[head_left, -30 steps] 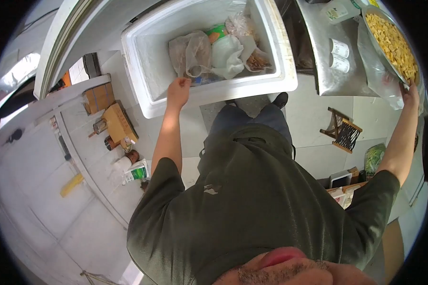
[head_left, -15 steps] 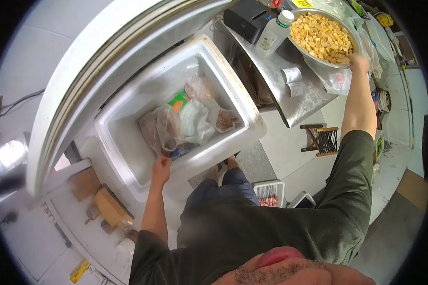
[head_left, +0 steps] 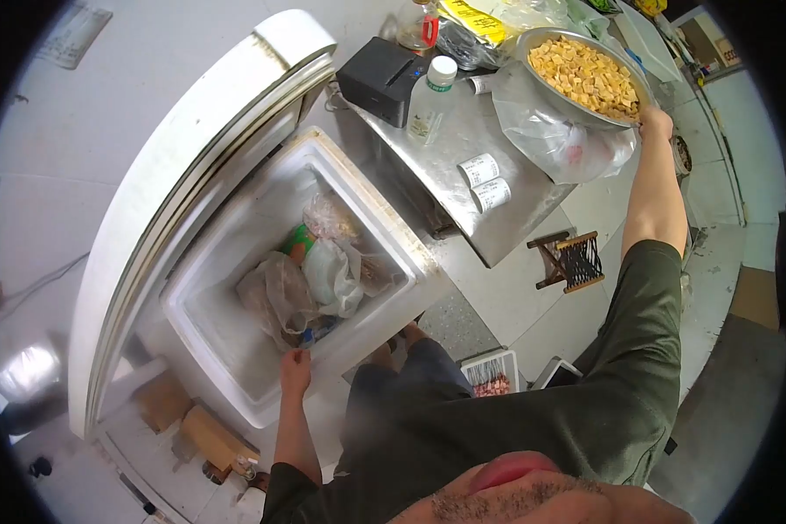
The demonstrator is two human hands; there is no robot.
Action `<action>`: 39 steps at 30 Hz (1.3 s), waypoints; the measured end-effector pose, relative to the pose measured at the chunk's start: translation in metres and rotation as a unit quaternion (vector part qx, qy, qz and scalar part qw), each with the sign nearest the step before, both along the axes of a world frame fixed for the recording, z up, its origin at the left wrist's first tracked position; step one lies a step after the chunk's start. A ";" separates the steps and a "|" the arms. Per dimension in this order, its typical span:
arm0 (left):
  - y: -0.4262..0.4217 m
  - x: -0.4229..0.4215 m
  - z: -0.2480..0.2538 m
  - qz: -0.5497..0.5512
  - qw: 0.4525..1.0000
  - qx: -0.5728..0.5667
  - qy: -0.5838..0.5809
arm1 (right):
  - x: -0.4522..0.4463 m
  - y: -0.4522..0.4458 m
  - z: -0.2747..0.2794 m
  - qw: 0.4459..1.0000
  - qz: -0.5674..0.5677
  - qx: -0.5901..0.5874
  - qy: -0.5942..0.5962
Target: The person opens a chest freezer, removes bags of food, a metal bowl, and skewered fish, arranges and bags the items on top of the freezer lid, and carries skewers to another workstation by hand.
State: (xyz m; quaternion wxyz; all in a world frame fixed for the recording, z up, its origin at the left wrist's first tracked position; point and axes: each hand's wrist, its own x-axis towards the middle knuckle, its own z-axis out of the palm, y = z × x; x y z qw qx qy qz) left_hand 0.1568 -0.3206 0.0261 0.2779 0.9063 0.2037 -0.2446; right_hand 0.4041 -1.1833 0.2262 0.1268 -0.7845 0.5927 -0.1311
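Observation:
My right hand point(head_left: 656, 125) grips the near rim of a wide metal bowl point(head_left: 521, 54), which is heaped with small yellow-brown cubed pieces point(head_left: 583, 77). The bowl tilts at the back of the steel counter, over a clear plastic bag point(head_left: 559, 140). At the front wall of an open white chest freezer point(head_left: 410, 236), the fingers of my left hand point(head_left: 295, 371) are pinched together at the edge of a translucent plastic bag point(head_left: 275, 297). Inside the freezer, a whitish bag point(head_left: 332, 272) and another filled bag point(head_left: 330, 217) lie beside it. The bags' contents are hard to make out.
The freezer's lid point(head_left: 140, 236) stands raised on the left. On the steel counter point(head_left: 445, 183) are a black box-shaped device point(head_left: 377, 83), a bottle point(head_left: 428, 105) and paper labels point(head_left: 485, 183). A folding stool point(head_left: 572, 262) and a white tray point(head_left: 491, 374) stand on the floor.
My view has shifted, so the freezer appears lower and further left, and the counter has moved left. My right hand still holds the bowl, and my left hand stays at the bag's edge.

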 end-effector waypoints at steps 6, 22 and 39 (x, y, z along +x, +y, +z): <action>-0.019 0.013 -0.006 -0.030 0.999 -0.005 -0.038 | 0.037 -0.023 -0.019 0.969 -0.111 0.116 -0.189; -0.016 0.023 -0.018 -0.033 0.999 -0.017 -0.033 | 0.049 -0.069 -0.110 0.988 0.145 0.011 -0.055; -0.059 0.119 -0.230 -0.367 0.925 0.074 0.067 | -0.168 0.431 -0.140 0.877 0.396 -0.038 -0.271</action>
